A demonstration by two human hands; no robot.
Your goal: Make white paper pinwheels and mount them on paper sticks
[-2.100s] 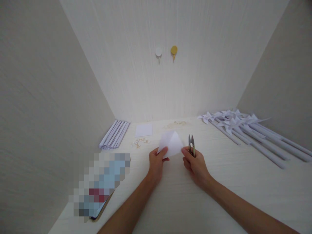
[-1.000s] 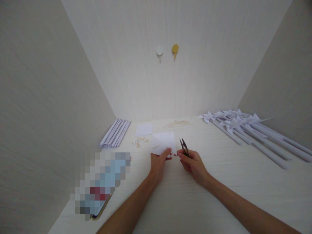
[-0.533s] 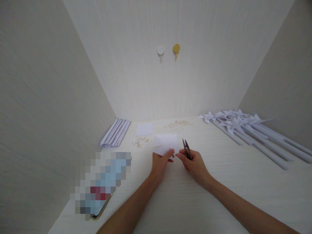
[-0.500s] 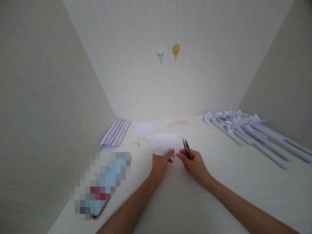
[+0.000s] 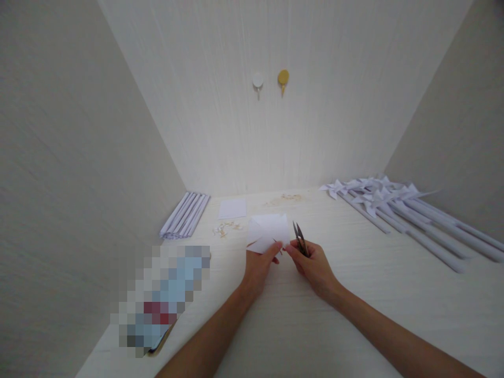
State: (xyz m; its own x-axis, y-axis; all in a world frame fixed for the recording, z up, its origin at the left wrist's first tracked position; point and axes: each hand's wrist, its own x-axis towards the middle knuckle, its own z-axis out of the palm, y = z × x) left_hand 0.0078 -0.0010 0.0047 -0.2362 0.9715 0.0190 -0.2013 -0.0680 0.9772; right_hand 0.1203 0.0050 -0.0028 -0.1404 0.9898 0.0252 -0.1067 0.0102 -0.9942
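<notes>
A white square of paper (image 5: 268,229) with slits cut in from its corners is pinched in my left hand (image 5: 260,265), thumb on top near the lower right corner. My right hand (image 5: 313,262) holds small dark thread snips (image 5: 300,237), blades pointing up and away from me. The right thumb and forefinger are at the paper's lower right corner, close to the left thumb. Whether they grip the corner itself is too small to tell.
Rolled paper sticks (image 5: 186,215) lie at the left, beside a square paper sheet (image 5: 232,208) and several small pale pieces (image 5: 226,228). Finished paper pinwheels (image 5: 380,197) on sticks lie at the right. A blurred-out object (image 5: 169,299) lies at the lower left. Two hooks (image 5: 283,77) are on the wall.
My right fingertips have moved slightly left to the paper's corner. The paper has tilted a little, so its lower left slit shows wider. The snips stay in my right hand.
</notes>
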